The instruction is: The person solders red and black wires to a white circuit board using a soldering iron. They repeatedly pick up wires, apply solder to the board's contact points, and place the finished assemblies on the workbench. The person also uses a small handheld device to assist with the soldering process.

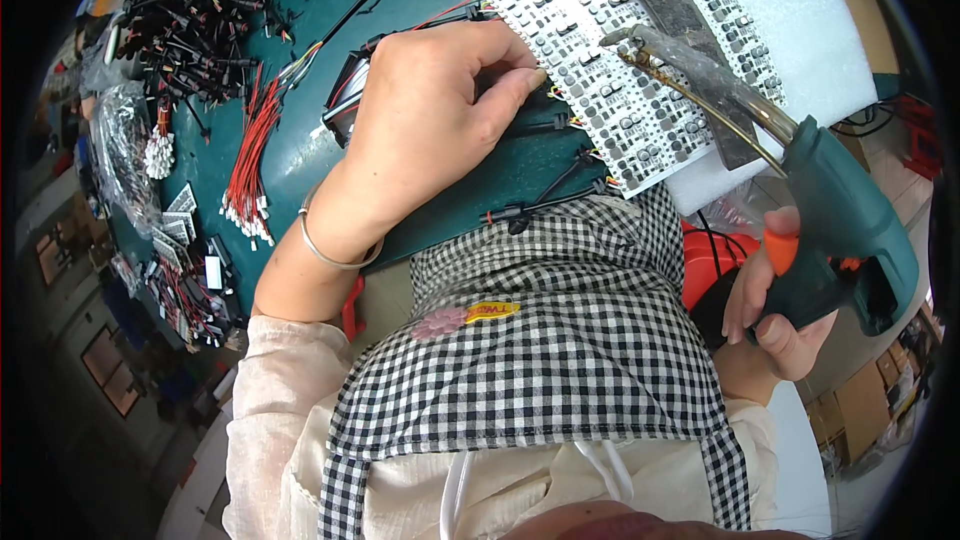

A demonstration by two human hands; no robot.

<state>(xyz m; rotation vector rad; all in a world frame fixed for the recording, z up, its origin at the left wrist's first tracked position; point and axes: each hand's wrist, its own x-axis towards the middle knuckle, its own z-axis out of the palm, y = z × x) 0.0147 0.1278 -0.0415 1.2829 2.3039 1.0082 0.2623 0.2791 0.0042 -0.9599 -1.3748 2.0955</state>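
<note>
My right hand (pixel 786 325) grips the handle of a teal soldering gun (pixel 835 205) with an orange trigger. Its metal barrel and thin brass-coloured feed tube reach up and left, and the tip (pixel 618 38) is over a white circuit board panel (pixel 600 70) full of small components. At the panel's left edge my left hand (pixel 440 100) pinches with thumb and forefinger; a thin wire end seems to be between them, largely hidden by the fingers. Short black cables with connectors (pixel 545 125) stick out from that same edge, below my left hand.
The panel lies on white foam (pixel 810 50), with a dark metal bar (pixel 680 15) across it. Left on the green table (pixel 310 175) lie red wires with white plugs (pixel 255 155), a heap of black cables (pixel 195 30) and a clear plastic bag (pixel 122 145).
</note>
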